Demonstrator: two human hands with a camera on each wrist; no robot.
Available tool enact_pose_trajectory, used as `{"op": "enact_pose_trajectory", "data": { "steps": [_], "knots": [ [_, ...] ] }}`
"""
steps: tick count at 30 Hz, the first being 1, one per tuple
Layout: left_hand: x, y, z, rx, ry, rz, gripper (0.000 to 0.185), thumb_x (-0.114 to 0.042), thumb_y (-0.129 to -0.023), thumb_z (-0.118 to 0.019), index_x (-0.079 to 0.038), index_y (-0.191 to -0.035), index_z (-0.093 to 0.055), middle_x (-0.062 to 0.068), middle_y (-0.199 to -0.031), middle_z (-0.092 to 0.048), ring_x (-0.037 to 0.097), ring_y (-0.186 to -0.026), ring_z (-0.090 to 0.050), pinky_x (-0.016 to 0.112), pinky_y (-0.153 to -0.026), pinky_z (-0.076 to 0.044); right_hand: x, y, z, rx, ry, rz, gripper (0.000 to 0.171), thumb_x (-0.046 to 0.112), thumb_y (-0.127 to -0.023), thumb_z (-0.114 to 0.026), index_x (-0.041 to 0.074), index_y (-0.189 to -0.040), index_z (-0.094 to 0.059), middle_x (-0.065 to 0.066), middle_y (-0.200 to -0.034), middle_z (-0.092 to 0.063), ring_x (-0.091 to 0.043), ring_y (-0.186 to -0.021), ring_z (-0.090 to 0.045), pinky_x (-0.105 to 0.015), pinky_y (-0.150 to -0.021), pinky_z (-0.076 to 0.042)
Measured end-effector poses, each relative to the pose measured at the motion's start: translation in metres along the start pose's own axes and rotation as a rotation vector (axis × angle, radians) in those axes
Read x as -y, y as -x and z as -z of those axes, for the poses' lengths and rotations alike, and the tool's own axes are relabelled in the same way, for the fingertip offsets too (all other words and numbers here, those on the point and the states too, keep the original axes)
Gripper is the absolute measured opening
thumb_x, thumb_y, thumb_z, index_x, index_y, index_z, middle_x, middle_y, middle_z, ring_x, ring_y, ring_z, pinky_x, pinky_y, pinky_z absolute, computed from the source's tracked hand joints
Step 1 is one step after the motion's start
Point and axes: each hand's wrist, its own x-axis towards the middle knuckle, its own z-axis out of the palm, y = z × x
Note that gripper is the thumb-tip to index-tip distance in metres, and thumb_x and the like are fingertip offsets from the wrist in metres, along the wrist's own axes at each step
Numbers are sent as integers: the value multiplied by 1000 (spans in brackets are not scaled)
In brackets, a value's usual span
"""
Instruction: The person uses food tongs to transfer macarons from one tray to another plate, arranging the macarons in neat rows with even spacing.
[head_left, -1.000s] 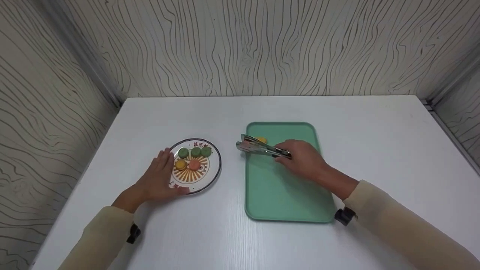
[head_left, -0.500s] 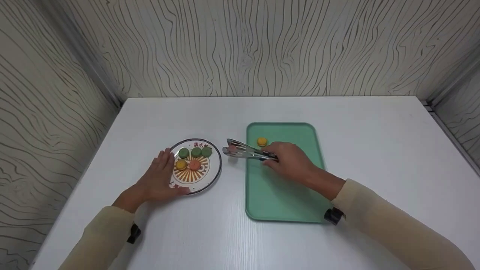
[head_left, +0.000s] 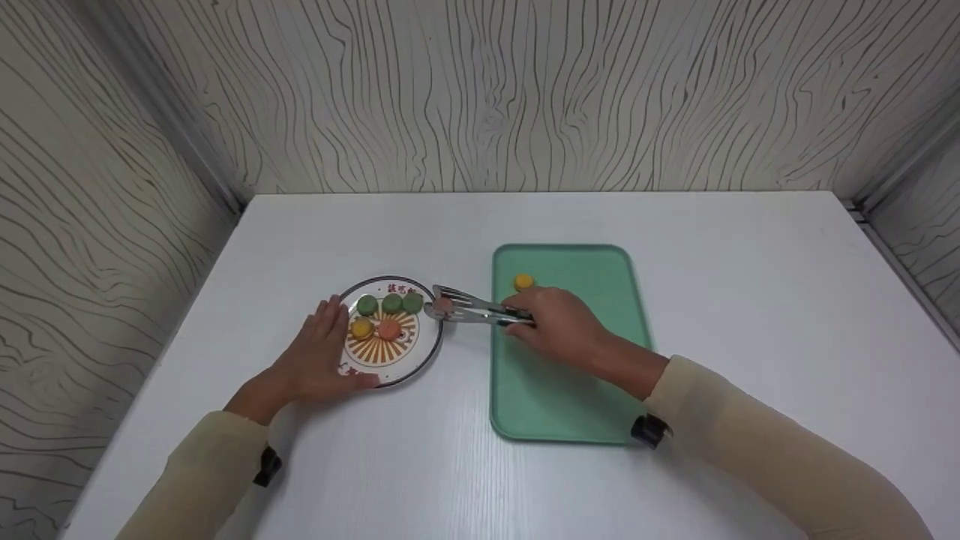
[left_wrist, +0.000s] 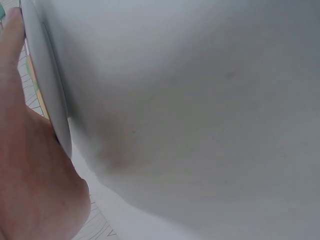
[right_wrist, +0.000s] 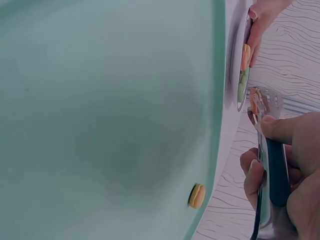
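Observation:
My right hand (head_left: 559,322) grips a pair of metal tongs (head_left: 480,313) with dark handles. Between the tong tips sits a pink macaron (head_left: 442,306), at the right rim of a round white plate (head_left: 405,367). On that plate lie three green macarons (head_left: 391,304), a yellow macaron (head_left: 362,328) and another pink macaron (head_left: 389,329). My left hand (head_left: 319,364) rests against the plate's left rim, fingers straight and thumb along the near edge. The right wrist view shows the tongs (right_wrist: 267,150) held between thumb and fingers, with the macaron (right_wrist: 255,100) in their tips.
A green rectangular tray (head_left: 555,405) lies under my right forearm, to the right of the plate. One yellow macaron (head_left: 523,281) is near its far left corner. The white table (head_left: 750,285) ends at wood-patterned panels (head_left: 480,97) behind and at the sides.
My right hand has carried the tongs and pink macaron leftward, from over the tray's left edge to the plate's right rim. My left hand and the plate have stayed put.

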Motion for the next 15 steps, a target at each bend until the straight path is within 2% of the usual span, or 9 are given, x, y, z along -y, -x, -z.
{"op": "enact_pose_trajectory", "data": {
  "steps": [9,15],
  "knots": [
    [0,2,2,-7,-8,-14,126,-73,-82,-65,13,-157,-11,30,-166,0,47,-154,2,58,-124,-8,9,-7,-7,37,11,-11,13,15,-92,-77,13,-105,-79,8,-86,-72,-10,-69,-54,-29,-66,-51],
    [0,1,1,-14,5,-12,126,-73,-82,-66,13,-157,-11,30,-166,0,46,-154,2,58,-124,-8,13,-12,-11,44,22,-6,10,11,-91,-76,14,-101,-78,6,-86,-71,-10,-71,-54,-30,-67,-52]
  ]
}}
